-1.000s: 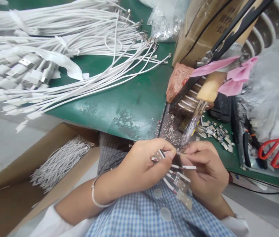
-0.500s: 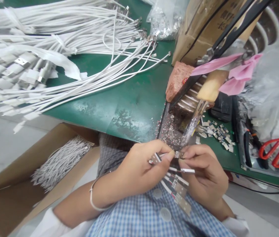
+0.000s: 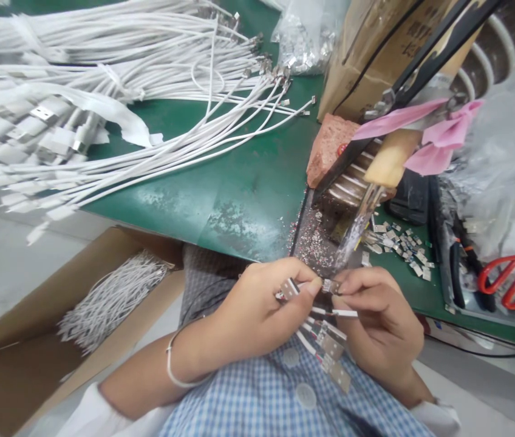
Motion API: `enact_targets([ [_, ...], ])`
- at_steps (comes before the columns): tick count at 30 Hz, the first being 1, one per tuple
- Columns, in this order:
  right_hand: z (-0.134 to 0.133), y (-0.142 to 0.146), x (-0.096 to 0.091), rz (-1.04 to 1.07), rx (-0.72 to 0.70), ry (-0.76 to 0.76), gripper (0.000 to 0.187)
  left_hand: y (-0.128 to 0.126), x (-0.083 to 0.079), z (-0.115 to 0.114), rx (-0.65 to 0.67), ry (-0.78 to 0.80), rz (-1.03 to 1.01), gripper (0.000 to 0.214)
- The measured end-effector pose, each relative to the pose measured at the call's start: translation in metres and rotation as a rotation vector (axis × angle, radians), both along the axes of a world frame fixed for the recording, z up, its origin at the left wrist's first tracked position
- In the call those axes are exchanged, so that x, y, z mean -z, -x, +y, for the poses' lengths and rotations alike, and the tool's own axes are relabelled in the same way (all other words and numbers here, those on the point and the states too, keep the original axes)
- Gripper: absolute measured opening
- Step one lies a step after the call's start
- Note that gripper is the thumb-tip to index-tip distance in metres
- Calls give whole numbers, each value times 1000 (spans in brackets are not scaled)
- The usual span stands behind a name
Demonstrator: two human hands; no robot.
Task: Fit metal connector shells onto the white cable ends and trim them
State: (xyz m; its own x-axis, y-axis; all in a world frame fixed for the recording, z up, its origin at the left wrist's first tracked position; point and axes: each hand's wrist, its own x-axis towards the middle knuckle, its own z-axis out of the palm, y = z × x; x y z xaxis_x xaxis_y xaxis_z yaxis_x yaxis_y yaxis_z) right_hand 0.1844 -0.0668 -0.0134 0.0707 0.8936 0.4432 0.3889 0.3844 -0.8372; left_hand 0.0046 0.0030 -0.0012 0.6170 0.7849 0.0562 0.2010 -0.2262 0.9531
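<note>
My left hand (image 3: 271, 303) is closed round several white cables (image 3: 305, 343) whose ends carry bare metal USB plugs (image 3: 337, 370). One of these plugs sticks up between its thumb and knuckles. At the left thumb and fingertip, a cable end meets a small metal USB connector (image 3: 330, 285), which my right hand (image 3: 378, 321) pinches between thumb and fingers. Just above both hands hangs the tip of a soldering iron (image 3: 362, 218) with a yellow sleeve, fixed in a stand. Whether the wires touch the connector is too small to tell.
Bundles of white USB cables (image 3: 148, 67) cover the table's (image 3: 257, 182) left side. Loose connectors (image 3: 403, 246) lie right of the iron, near red-handled scissors (image 3: 510, 279). A brick (image 3: 328, 149) stands by the iron's stand. At lower left, a cardboard box (image 3: 20, 340) holds more cables.
My right hand has shifted very slightly to the right with the connector, and a small gap shows from the left fingertips. The hanging plugs have moved a little left.
</note>
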Motion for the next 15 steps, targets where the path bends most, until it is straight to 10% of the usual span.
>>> enact_targets([
  [15,-9,-8,-1,139,-105,84,19,2,1,-4,22,136,-6,17],
])
